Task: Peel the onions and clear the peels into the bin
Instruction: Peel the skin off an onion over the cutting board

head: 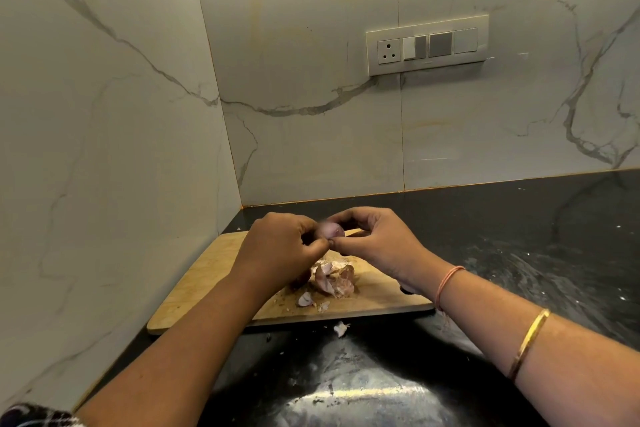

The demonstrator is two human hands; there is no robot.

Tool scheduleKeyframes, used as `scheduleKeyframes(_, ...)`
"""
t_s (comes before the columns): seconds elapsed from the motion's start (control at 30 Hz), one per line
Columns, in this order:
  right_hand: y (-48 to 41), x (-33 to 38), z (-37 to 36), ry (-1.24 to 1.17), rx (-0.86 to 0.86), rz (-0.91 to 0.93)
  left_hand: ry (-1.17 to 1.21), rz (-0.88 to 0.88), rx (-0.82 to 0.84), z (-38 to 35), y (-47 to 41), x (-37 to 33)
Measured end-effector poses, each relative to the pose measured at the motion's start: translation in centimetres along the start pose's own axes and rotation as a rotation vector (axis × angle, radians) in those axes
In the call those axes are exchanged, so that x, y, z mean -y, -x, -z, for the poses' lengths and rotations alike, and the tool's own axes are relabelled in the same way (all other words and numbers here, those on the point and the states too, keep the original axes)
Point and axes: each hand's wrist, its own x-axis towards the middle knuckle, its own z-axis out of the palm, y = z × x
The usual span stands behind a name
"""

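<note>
A small purple onion is held above the wooden cutting board between both hands. My left hand grips it from the left with curled fingers. My right hand pinches it from the right, thumb and fingertips meeting at its lower edge. A heap of pale pink onion peels lies on the board under the hands. Smaller peel scraps sit near the board's front edge, and one scrap lies on the counter just off the board. Most of the onion is hidden by fingers.
The board lies in the corner of a black stone counter, with marble walls to the left and behind. A switch and socket panel is on the back wall. No bin is in view.
</note>
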Motion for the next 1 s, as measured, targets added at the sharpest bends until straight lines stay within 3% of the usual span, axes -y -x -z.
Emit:
scheduleKeyframes(0.3,0.1,0.2,0.2,-0.075,0.030,-0.025,0.130,0.020,-0.004,0.0,-0.1,0.7)
scheduleKeyframes(0.67,0.1,0.4,0.4,-0.103,0.073,-0.044,0.085,0.078,-0.026,0.0,-0.7,2.5)
scheduleKeyframes(1.0,0.0,0.2,0.2,-0.062,0.056,-0.025,0.271,-0.034,-0.006,0.2,-0.4,1.1)
